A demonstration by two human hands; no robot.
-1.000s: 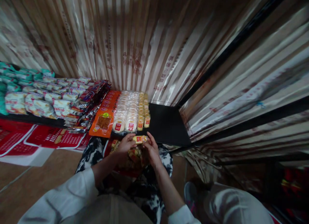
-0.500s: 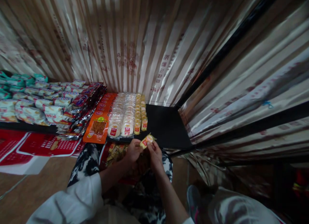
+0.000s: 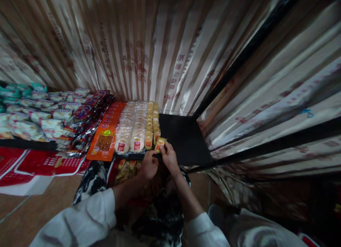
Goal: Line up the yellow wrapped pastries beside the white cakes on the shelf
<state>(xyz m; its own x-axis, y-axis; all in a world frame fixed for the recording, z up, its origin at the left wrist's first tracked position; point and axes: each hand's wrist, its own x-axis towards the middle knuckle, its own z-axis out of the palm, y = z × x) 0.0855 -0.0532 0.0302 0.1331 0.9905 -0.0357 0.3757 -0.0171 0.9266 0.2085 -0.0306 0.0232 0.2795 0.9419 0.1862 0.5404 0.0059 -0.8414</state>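
A small yellow-wrapped snack packet (image 3: 160, 144) is pinched in my right hand (image 3: 169, 157), low over the front of the shelf. It is at the near end of the rows of yellow snack packets (image 3: 149, 137). My left hand (image 3: 149, 165) is just to its left, at the shelf's front edge, fingers curled in and a fingertip close to the packet; whether it touches is unclear, and I see nothing in it. Left of the yellow rows stand two rows of clear-wrapped round white crackers (image 3: 137, 142). Below my hands, a red bag (image 3: 112, 170) on my lap contains more yellow packets.
An orange snack bag (image 3: 103, 135), dark red packets (image 3: 93, 106) and piles of white packets (image 3: 50, 114) fill the shelf leftward. Black shelf board (image 3: 183, 137) shows at right, with pleated wrapping behind. Another person's light-clothed leg (image 3: 261, 229) is at lower right.
The yellow packet has moved forward from above my lap to the shelf's front, in my right hand. My left hand has come off it and dropped slightly.
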